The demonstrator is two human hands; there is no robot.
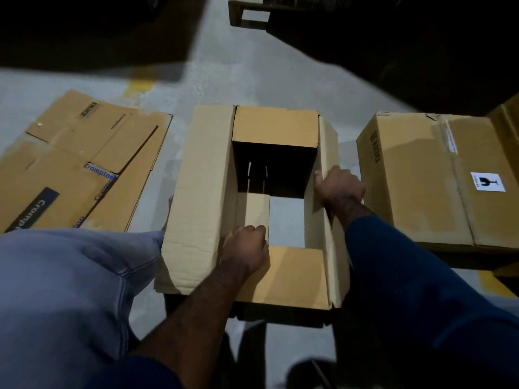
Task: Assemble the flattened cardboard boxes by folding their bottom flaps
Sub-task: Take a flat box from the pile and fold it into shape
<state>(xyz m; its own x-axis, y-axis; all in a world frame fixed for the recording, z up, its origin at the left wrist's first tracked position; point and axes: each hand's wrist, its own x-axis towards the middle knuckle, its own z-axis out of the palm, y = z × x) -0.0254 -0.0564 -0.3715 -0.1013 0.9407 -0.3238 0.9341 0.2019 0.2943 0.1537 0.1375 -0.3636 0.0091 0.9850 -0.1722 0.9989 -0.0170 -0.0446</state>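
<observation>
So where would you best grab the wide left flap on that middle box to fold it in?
Take the left flap by its free long edge, about midway, coming from outside, on the left. It lies splayed outward, hinged along the opening, so that far edge probably gives most leverage; the right hand grips the right flap likewise.

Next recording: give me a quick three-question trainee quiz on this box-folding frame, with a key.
1. True or false: the flattened boxes lie on the person's left.
2. Which hand grips the right flap of the open box?
3. The white sticker is on: A) the flattened boxes B) the open box C) the closed box.
Key: 1 true; 2 the right hand; 3 C.
</observation>
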